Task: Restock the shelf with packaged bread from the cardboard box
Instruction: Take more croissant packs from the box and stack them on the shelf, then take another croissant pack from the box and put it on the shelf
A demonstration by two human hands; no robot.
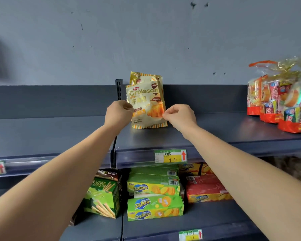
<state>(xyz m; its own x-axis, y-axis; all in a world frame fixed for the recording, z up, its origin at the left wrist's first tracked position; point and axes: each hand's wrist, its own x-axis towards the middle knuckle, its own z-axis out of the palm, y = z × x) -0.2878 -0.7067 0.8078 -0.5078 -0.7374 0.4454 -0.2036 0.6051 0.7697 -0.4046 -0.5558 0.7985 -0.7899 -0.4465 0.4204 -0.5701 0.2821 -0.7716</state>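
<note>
**Upper shelf: croissant bags mid-shelf, hands either side**

Two croissant bags stand on the upper shelf, one behind the other, against the back panel. The left hand touches their left edge, the right hand their right. Wrapped bread packs sit far right. Biscuit boxes fill the shelf below.

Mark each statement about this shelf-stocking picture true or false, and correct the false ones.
1. Both hands are at the front croissant bag. True: left hand and right hand pinch its side edges.
2. A second bag stands behind it. True.
3. The croissant bags lie flat. False: they stand upright, leaning back.
4. The green Zecheese boxes sit on the same shelf as the bags. False: they are on the shelf below.
5. The price tag carries a red arrow pointing down. False: it points up.
</note>
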